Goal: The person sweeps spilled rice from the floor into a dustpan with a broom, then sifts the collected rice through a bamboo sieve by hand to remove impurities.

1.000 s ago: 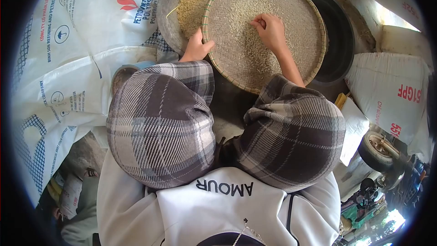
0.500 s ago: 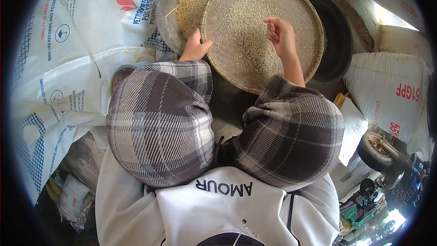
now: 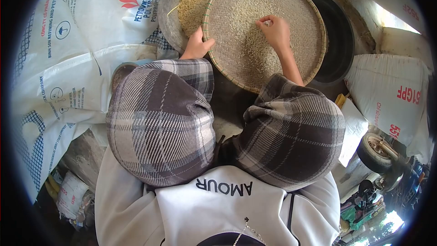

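Note:
A round, flat woven winnowing basket (image 3: 302, 25) with a bound bamboo rim lies in front of me. Pale husked-looking grains (image 3: 243, 16) are spread over its middle and heaped toward the near side. My left hand (image 3: 196, 46) grips the basket's left rim, thumb on top and fingers hidden beneath. Over the grains, my right hand (image 3: 276, 34) is closed, thumb and forefinger pinched together. Whatever those fingertips may hold is too small to make out.
Behind the basket's left side, a wide metal basin (image 3: 169, 23) holds yellow-brown grain (image 3: 195, 7). A black tub (image 3: 341, 41) sits partly under the right rim. Large white printed sacks (image 3: 114, 23) cover the left; another sack (image 3: 387, 91) and a wheel (image 3: 375, 150) stand right.
My right hand has shifted slightly left and turned, its fingers drawing into a pinch above the grains. The left hand keeps its hold on the rim.

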Available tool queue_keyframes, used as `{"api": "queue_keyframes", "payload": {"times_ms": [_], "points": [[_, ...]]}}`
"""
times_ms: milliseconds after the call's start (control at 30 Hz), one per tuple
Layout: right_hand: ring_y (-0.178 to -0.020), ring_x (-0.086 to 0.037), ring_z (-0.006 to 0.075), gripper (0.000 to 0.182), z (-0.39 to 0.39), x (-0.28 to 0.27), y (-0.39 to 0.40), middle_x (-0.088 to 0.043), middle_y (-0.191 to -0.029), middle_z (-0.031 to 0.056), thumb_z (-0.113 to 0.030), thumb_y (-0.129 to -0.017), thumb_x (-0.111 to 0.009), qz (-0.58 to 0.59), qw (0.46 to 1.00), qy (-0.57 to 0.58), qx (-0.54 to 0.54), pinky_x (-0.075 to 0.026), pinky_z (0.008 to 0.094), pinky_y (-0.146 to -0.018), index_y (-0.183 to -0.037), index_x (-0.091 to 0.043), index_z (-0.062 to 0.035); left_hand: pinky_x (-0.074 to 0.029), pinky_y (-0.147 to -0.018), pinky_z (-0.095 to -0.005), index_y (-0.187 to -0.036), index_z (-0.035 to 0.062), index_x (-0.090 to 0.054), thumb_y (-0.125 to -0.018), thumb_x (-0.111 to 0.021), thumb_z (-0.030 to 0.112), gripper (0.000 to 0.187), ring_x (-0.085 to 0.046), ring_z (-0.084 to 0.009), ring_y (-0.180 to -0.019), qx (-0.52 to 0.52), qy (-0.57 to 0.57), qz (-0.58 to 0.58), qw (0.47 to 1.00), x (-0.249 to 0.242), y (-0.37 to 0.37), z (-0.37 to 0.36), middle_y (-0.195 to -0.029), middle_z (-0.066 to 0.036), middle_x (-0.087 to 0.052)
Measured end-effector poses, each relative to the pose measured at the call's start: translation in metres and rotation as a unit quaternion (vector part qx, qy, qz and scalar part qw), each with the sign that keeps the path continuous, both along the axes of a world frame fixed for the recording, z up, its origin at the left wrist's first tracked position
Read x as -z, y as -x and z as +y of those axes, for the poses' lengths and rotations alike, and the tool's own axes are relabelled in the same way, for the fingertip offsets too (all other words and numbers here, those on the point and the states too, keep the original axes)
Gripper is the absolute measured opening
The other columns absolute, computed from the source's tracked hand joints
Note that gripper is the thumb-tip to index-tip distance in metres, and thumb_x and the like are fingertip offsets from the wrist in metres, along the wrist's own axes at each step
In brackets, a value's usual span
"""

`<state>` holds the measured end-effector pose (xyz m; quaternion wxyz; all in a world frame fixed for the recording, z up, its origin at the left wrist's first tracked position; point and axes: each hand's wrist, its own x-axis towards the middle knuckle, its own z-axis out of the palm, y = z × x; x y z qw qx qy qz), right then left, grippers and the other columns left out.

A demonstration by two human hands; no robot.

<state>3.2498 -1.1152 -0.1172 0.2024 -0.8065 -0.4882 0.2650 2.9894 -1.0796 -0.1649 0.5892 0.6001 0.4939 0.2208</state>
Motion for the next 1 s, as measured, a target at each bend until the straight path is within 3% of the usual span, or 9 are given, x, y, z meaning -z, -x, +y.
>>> {"api": "queue_keyframes", "payload": {"times_ms": [100,233,333,400,433,533,767,833,1000], "points": [[-0.05,-0.047,0.0123,0.024,0.001,0.009,0.003,-0.051,-0.055,0.0018,-0.03,-0.078,-0.073,-0.019,0.999,-0.043,-0.018,-0.037,0.032,-0.05,-0.086,-0.071,-0.0068,-0.045,-0.084,-0.0323,-0.117,-0.0028,-0.051,-0.075,-0.06,0.015,0.047,-0.061,-0.0217,-0.09,0.007,-0.022,0.016,1.0,0.005,0.001,0.001,-0.101,-0.014,-0.064],[-0.055,-0.057,0.0204,0.022,0.0,0.009,-0.002,-0.062,-0.064,0.0078,-0.028,-0.079,-0.072,-0.006,0.999,-0.031,-0.012,-0.043,0.0352,-0.053,-0.083,-0.071,-0.0061,-0.045,-0.082,-0.0323,-0.117,-0.0028,-0.051,-0.075,-0.06,0.016,0.046,-0.061,-0.0223,-0.088,0.008,-0.028,0.012,1.0,0.011,0.002,0.002,-0.098,-0.014,-0.064],[-0.051,-0.046,0.0131,0.023,-0.008,0.008,-0.018,-0.05,-0.057,0.0006,-0.024,-0.08,-0.072,0.228,0.973,-0.028,0.027,-0.036,0.029,-0.047,-0.084,-0.065,-0.0024,-0.045,-0.082,-0.0322,-0.116,-0.0027,-0.052,-0.075,-0.06,0.016,0.046,-0.061,-0.0218,-0.087,-0.005,-0.037,-0.019,0.999,0.015,0.002,0.001,-0.096,-0.013,-0.064],[-0.05,-0.033,0.009,0.018,-0.021,0.004,-0.028,-0.038,-0.059,-0.0035,-0.02,-0.084,-0.062,0.63,0.763,-0.125,0.076,-0.027,0.0242,-0.045,-0.086,-0.057,-0.0025,-0.045,-0.082,-0.032,-0.115,-0.0027,-0.052,-0.075,-0.06,0.015,0.044,-0.06,-0.021,-0.088,-0.008,-0.02,-0.016,1.0,0.012,0.002,0.001,-0.096,-0.013,-0.064],[-0.05,-0.033,0.009,0.018,-0.026,0.003,-0.03,-0.038,-0.059,-0.0035,-0.02,-0.084,-0.062,0.63,0.763,-0.124,0.076,-0.027,0.0242,-0.045,-0.086,-0.057,-0.0025,-0.045,-0.082,-0.032,-0.115,-0.0027,-0.052,-0.075,-0.06,0.015,0.044,-0.06,-0.021,-0.088,-0.008,-0.02,-0.016,1.0,0.012,0.002,0.002,-0.096,-0.013,-0.064],[-0.05,-0.031,0.0089,0.016,-0.036,0.005,-0.034,-0.038,-0.063,-0.0003,-0.015,-0.081,-0.044,0.84,0.511,-0.168,0.07,-0.024,0.0233,-0.045,-0.085,-0.053,-0.0033,-0.045,-0.083,-0.0318,-0.115,-0.0027,-0.052,-0.075,-0.06,0.013,0.044,-0.06,-0.0199,-0.088,0.003,-0.025,-0.011,1.0,0.013,0.003,0.002,-0.096,-0.012,-0.064],[-0.047,-0.032,0.0074,0.022,-0.029,0.001,-0.035,-0.037,-0.058,-0.0041,-0.02,-0.086,-0.054,0.649,0.751,-0.074,0.1,-0.027,0.025,-0.045,-0.086,-0.061,0.0001,-0.043,-0.087,-0.0311,-0.117,-0.0024,-0.052,-0.075,-0.059,0.015,0.045,-0.059,-0.0207,-0.093,0.002,-0.028,-0.018,0.999,0.009,0.001,0.002,-0.101,-0.013,-0.064],[-0.046,-0.038,0.007,0.021,-0.027,0.004,-0.024,-0.042,-0.055,-0.0039,-0.021,-0.084,-0.064,0.283,0.953,-0.075,0.072,-0.03,0.0271,-0.046,-0.086,-0.066,-0.0006,-0.043,-0.088,-0.0309,-0.117,-0.0022,-0.052,-0.075,-0.059,0.015,0.046,-0.059,-0.021,-0.095,0.008,-0.009,0.007,1.0,0.01,0.003,0.002,-0.102,-0.013,-0.064],[-0.049,-0.046,0.014,0.021,-0.023,0.005,-0.007,-0.051,-0.056,0.0038,-0.023,-0.081,-0.07,0.064,0.996,-0.061,0.011,-0.038,0.0321,-0.05,-0.084,-0.068,-0.0027,-0.044,-0.085,-0.0313,-0.117,-0.0021,-0.052,-0.075,-0.059,0.015,0.045,-0.059,-0.0206,-0.091,-0.001,-0.043,-0.01,0.999,0.022,0.003,0.002,-0.1,-0.013,-0.064]]}}
